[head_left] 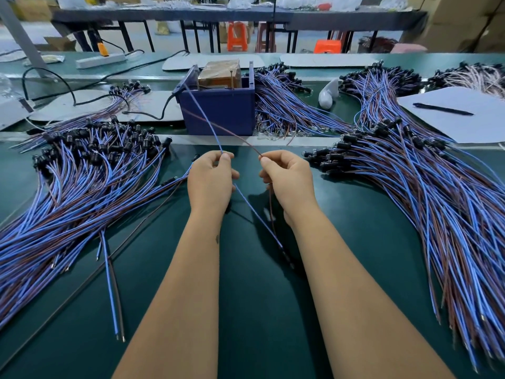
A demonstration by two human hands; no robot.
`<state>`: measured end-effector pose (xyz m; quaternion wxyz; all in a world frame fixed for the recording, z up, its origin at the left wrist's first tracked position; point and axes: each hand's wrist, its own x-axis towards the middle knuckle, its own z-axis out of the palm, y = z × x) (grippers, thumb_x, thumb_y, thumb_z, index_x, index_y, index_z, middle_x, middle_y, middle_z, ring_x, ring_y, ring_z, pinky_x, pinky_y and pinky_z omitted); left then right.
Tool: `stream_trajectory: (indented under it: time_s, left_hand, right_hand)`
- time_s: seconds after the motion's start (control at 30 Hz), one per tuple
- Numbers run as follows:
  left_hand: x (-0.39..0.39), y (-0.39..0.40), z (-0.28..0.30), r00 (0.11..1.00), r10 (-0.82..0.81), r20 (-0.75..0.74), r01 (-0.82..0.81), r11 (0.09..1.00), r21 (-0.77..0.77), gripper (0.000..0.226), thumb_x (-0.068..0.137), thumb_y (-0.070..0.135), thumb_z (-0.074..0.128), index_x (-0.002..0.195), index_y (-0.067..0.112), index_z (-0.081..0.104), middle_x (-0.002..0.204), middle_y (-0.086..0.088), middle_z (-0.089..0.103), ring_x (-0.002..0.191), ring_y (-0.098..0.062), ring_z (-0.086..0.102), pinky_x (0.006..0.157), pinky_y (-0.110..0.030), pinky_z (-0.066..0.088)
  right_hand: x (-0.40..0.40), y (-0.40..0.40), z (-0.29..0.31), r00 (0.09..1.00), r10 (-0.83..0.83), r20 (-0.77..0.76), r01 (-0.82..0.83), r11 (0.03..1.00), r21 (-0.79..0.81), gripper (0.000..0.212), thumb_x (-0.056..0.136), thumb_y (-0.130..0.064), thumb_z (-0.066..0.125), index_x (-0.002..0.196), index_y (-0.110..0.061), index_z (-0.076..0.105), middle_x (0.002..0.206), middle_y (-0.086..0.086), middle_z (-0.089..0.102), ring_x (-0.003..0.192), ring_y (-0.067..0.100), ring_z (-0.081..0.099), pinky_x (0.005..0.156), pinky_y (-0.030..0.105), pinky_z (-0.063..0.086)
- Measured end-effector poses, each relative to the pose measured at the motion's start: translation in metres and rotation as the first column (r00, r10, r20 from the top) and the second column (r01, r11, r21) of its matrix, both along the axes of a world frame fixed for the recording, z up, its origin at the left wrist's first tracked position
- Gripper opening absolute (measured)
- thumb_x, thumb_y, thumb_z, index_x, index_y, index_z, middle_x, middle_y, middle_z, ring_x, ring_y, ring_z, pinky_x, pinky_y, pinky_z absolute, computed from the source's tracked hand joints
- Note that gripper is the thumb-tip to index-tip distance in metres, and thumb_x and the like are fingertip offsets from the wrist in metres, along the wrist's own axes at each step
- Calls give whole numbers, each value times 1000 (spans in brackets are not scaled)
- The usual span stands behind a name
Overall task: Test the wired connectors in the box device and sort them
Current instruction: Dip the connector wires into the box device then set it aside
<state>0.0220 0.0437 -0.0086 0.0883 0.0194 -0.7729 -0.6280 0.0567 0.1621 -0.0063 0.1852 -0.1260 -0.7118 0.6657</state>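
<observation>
At a green work table point(246, 310), your left hand point(210, 181) pinches a blue wire point(203, 113) between thumb and fingers, while your right hand point(287, 181) pinches a brown wire point(224, 129) the same way. Both wires rise away from you to the dark blue box device point(218, 110) standing at the far middle of the table; the blue one reaches its upper left corner and the brown one crosses its front face. Their near lengths hang down between your forearms. Inside the box sits a brown wrapped block point(220, 73), and a black power cord point(153, 114) leaves the box's left side. A heap of blue and brown wired connectors point(82, 165) with black caps spreads over the left of the table, a larger heap point(426, 181) covers the right, and a third bundle point(284, 105) lies against the box's right wall. Two loose wires point(113, 283) lie near your left forearm. Far right, a black pen point(442, 109) rests on a white sheet point(464, 116); a white power strip point(101, 61) lies far left
</observation>
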Motion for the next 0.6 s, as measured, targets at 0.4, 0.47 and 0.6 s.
stream_trajectory:
  time_s: [0.4, 0.47, 0.6]
  left_hand:
    - [0, -9, 2, 996, 83, -14, -83, 996, -36, 25, 93, 15, 45, 73, 27, 52, 63, -4, 38, 62, -21, 29, 60, -33, 27]
    - [2, -9, 5, 995, 96, -1, -96, 995, -39, 33, 92, 12, 43, 68, 33, 48, 69, -6, 41, 65, -21, 31, 61, -33, 29]
    - [2, -9, 9, 990, 139, -14, -139, 990, -1, 38, 92, 10, 41, 65, 36, 40, 69, -7, 38, 66, -22, 30, 61, -34, 29]
  right_hand:
    - [0, 4, 2, 999, -37, -24, 33, 991, -126, 9, 96, -11, 57, 89, -14, 62, 63, -2, 68, 49, 1, 54, 48, 11, 41]
    - [0, 4, 2, 999, -33, -23, 30, 992, -123, 9, 96, -12, 57, 88, -15, 62, 62, -2, 68, 49, 2, 53, 48, 11, 41]
    - [-1, 2, 1, 999, -26, -25, 24, 997, -67, 11, 95, -13, 58, 86, -18, 63, 62, -4, 68, 50, 3, 52, 50, 13, 43]
